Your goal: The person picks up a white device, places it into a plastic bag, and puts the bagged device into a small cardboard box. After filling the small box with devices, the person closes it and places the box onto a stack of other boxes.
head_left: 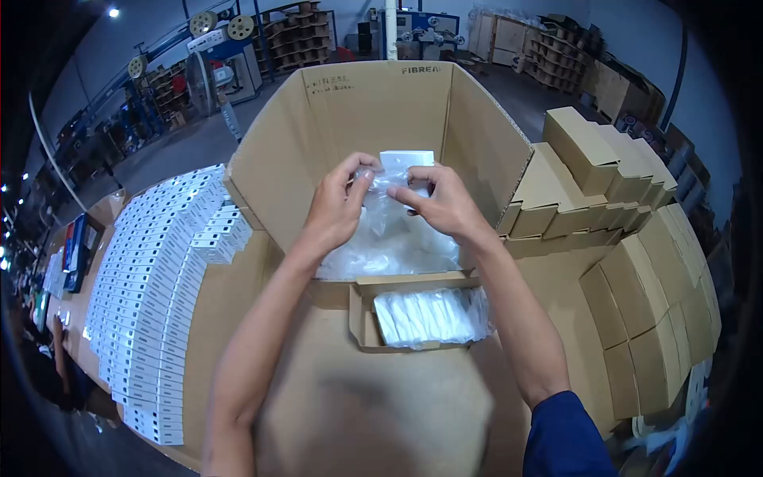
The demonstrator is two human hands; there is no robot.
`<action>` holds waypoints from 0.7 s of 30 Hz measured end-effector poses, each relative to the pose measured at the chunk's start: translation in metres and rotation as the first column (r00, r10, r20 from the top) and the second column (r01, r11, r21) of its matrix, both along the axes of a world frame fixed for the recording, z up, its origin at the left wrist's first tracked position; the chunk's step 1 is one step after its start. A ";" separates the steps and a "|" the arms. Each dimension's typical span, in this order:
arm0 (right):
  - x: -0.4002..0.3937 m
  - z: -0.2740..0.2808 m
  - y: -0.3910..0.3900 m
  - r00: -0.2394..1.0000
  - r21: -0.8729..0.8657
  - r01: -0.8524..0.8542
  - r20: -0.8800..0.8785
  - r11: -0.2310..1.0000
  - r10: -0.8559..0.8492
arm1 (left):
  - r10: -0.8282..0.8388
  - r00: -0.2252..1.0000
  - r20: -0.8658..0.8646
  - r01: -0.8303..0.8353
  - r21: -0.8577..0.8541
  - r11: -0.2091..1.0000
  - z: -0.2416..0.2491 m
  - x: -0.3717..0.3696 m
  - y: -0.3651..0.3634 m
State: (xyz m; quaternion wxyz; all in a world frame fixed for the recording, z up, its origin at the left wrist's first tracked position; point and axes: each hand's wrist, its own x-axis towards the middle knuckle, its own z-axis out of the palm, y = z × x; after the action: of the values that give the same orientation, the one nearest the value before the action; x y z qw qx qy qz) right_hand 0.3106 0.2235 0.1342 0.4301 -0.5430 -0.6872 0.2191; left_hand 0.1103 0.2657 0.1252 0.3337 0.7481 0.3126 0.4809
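Both hands are raised in front of the large open carton, working on a clear plastic bag (381,208). My left hand (340,200) pinches the bag's left side between thumb and fingers. On its other side my right hand (439,202) grips it with thumb and curled fingers. A flat white box (407,157) shows just above and between the hands, its lower part hidden by the plastic and fingers. More clear plastic bags (381,256) lie heaped in the carton below. Nearer me, an open brown box (362,334) holds a row of several bagged white items (425,316).
The large carton (373,111) has tall walls at the back and sides. Stacked white boxes (151,278) cover the left of the table (318,421). Brown boxes (584,163) are piled at the right, with more brown boxes (652,306) nearer. A person's arm (57,334) shows at far left.
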 end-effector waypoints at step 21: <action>-0.018 0.008 -0.118 0.773 -0.116 -0.244 -0.623 0.963 0.121 | 0.170 0.973 -0.153 -0.016 0.698 0.716 0.007 -0.030 -0.132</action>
State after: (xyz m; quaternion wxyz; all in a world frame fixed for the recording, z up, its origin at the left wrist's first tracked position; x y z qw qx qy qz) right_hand 0.2922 0.1058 0.1419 0.5515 -0.4121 -0.5370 0.4876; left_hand 0.0800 0.1335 0.1321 -0.0287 0.8472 0.1804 0.4988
